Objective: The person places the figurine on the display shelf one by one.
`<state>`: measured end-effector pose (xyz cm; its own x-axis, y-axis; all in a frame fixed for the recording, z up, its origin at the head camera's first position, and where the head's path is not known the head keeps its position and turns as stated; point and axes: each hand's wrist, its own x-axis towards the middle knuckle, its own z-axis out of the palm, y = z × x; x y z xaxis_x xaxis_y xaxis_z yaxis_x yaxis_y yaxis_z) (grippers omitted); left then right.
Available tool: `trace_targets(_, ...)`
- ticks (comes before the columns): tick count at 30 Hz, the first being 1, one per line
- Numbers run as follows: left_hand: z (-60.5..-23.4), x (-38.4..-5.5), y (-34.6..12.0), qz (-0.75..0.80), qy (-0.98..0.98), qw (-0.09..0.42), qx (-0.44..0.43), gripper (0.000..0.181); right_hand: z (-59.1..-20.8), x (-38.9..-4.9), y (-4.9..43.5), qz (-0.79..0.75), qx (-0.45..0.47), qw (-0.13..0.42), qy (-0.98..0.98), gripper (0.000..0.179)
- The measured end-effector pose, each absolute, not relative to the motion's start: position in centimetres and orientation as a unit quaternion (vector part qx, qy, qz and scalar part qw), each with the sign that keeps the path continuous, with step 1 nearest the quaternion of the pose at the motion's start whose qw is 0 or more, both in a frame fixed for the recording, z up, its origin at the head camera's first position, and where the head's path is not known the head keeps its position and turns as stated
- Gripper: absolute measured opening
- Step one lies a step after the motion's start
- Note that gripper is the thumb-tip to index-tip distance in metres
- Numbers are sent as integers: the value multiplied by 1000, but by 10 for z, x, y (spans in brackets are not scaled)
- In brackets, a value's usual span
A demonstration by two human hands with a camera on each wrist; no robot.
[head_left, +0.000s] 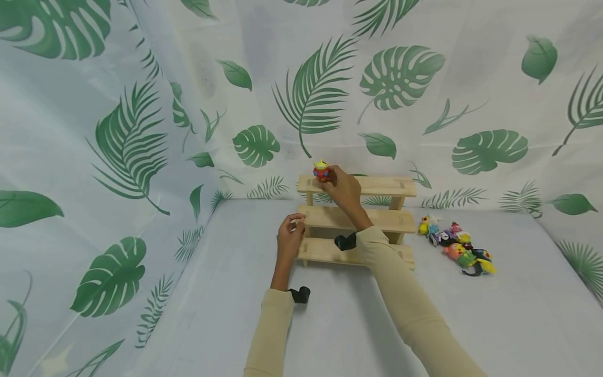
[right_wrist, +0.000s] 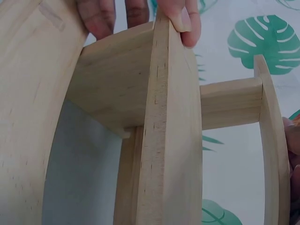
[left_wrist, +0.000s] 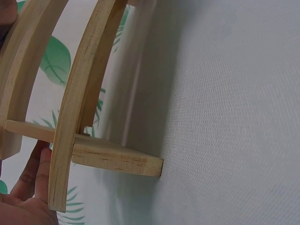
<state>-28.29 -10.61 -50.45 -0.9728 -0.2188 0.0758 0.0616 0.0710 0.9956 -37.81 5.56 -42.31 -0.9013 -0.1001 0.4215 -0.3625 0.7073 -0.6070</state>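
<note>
The right hand (head_left: 346,190) pinches a red figurine (head_left: 321,172) in a nearly closed grip at the wooden shelf's (head_left: 330,215) 11 o'clock corner, the left hand (head_left: 290,236) grasping its 9 o'clock edge.

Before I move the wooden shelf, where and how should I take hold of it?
Probably at both ends of its middle board, coming in from left and right: the flat ends jut past the supports, leaving an edge to pinch. The left hand grips the left end; the right hand holds a red toy, so put that down first.
</note>
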Motion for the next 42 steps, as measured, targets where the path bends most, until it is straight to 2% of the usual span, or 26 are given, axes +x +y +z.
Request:
trace_targets(9, -518, -287, -104, -685, -717, 121, 50, 16, -425, -370, 61, 367, 126, 183, -903, 52)
trace_targets(15, -515, -289, -104, -671, -728, 129, 57, 14, -423, -359, 68, 443, 163, 174, -865, 50)
trace_targets(25, -511, -289, -103, -671, -728, 131, 50, 16, -438, -322, 88, 534, 202, 216, -792, 29)
trace_targets(31, -514, -284, -102, -672, -727, 129, 54, 16, -447, -278, 103, 555, 177, 236, -778, 21)
trace_targets(36, -516, -283, -100, -675, -726, 124, 47, 17, -456, -239, 136, 557, 142, 268, -773, 17)
trace_targets(42, -511, -285, -103, -667, -731, 134, 42, 16, -499, -217, 199, 571, 22, 310, -760, 18)
